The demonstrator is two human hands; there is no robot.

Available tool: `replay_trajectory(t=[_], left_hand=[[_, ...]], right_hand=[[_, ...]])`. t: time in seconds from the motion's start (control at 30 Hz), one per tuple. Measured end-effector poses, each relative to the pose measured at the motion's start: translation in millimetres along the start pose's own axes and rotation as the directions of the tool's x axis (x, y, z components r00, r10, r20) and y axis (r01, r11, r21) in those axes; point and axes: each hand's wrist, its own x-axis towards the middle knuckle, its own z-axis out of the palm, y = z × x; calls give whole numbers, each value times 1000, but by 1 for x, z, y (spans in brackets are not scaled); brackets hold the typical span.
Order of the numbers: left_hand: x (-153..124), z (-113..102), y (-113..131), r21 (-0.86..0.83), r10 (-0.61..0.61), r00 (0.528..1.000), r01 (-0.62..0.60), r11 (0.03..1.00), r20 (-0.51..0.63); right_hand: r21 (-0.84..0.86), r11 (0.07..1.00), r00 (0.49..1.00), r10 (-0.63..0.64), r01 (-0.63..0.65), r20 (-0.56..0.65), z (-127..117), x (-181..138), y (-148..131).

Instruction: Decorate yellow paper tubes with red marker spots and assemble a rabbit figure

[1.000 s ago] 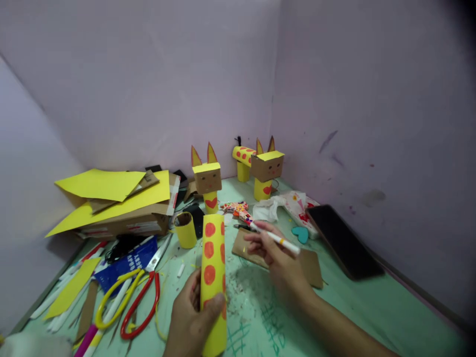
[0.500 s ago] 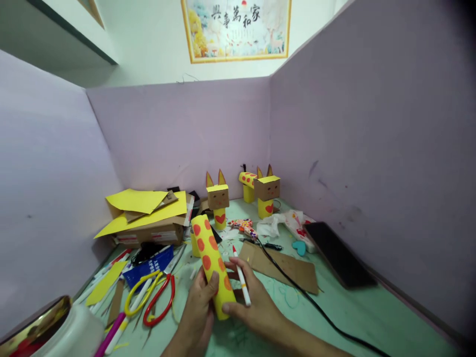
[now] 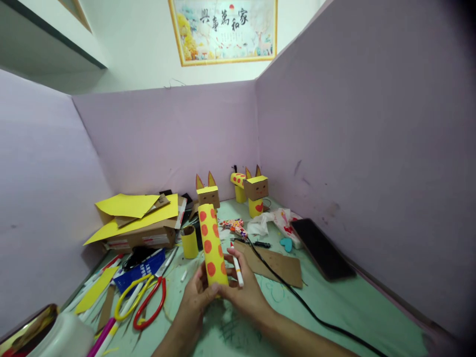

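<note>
A yellow paper tube (image 3: 212, 245) with orange-red spots stands tilted slightly away in front of me. My left hand (image 3: 199, 295) is wrapped round its lower left side. On the right, my right hand (image 3: 247, 292) grips the tube's lower end with thumb and fingers. That same hand also holds a red marker (image 3: 237, 267), white-barrelled, its red tip pointing up. Behind the tube, a cardboard animal head (image 3: 208, 197) with pointed ears is partly hidden. A short yellow tube (image 3: 189, 243) stands open-topped to the left.
Scissors (image 3: 150, 302) with red and yellow handles lie at left near markers and a blue packet (image 3: 139, 272). Yellow sheets (image 3: 128, 206) top a cardboard box. A glue gun (image 3: 236, 226) trails a black cable (image 3: 297, 305). A phone (image 3: 323, 248) lies right; another cardboard animal (image 3: 256, 189) stands behind.
The spotted tube has turned more upright, and both hands have closed round its lower end. My view has shifted slightly right. The short yellow tube is now more visible.
</note>
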Motion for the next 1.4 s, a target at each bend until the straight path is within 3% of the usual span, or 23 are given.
replay_trajectory(t=[0.23, 0.43, 0.63, 0.87, 1.13, 1.4], left_hand=[[-7, 6, 3, -66, -112, 991, 108, 992, -74], [-8, 5, 10, -217, -187, 981, 172, 961, -46], [-11, 6, 14, -221, -218, 972, 194, 956, -88], [-11, 6, 14, -172, -204, 979, 199, 965, -10], [-14, -3, 21, -152, -187, 980, 194, 969, 63], [2, -20, -6, -67, -223, 974, 224, 972, 29]], right_hand=[[90, 995, 999, 43, -44, 11, 0, -1, 7], [169, 985, 999, 30, -26, -23, 0, 1, 24], [187, 982, 999, 31, -34, 20, 0, -3, 27], [213, 976, 989, 5, -37, 145, -8, -4, 31], [178, 975, 956, 82, -136, 282, -7, -10, 26], [53, 989, 954, 119, -139, 275, -12, -4, 5]])
